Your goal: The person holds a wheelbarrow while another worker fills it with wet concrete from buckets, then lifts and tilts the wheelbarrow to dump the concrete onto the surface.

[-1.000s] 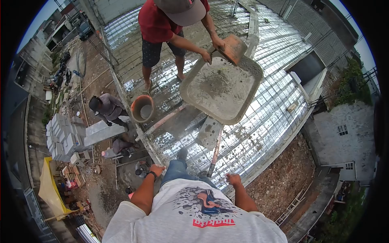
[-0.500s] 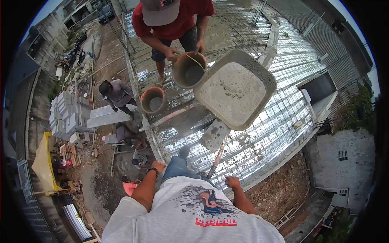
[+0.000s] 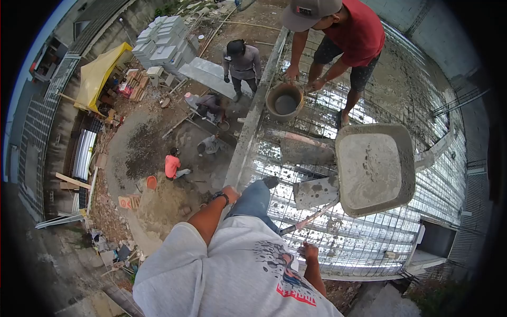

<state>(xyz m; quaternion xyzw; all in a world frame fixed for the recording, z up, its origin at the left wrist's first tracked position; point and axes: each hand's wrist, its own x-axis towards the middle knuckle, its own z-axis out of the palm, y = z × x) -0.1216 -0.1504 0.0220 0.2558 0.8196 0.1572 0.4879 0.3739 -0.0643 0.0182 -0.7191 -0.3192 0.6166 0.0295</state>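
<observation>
My left hand point(image 3: 230, 194) is curled closed beside my bent knee, near the concrete edge beam, with nothing visible in it. My right hand point(image 3: 308, 250) hangs with its fingers loosely bent and apart, holding nothing. Close to it ends the handle point(image 3: 311, 215) of a wheelbarrow, not touched by the hand. The wheelbarrow tray point(image 3: 405, 164) is coated with grey wet cement residue. Beyond it a co-worker in a red shirt point(image 3: 360, 31) bends over, both hands at a cement-smeared bucket point(image 3: 285, 101) by the beam.
A steel rebar mesh point(image 3: 364, 248) over shiny decking surrounds the wheelbarrow. The concrete beam point(image 3: 252, 129) marks a drop on the left. Below are several workers, a sand pile point(image 3: 163, 208), stacked pale blocks point(image 3: 165, 45) and a yellow tarp point(image 3: 103, 74). A roof opening point(image 3: 435, 240) lies right.
My view has turned left, so the scene shifts right. The co-worker's hands and bucket have moved from the wheelbarrow rim toward the beam. Two buckets showed before; one shows now.
</observation>
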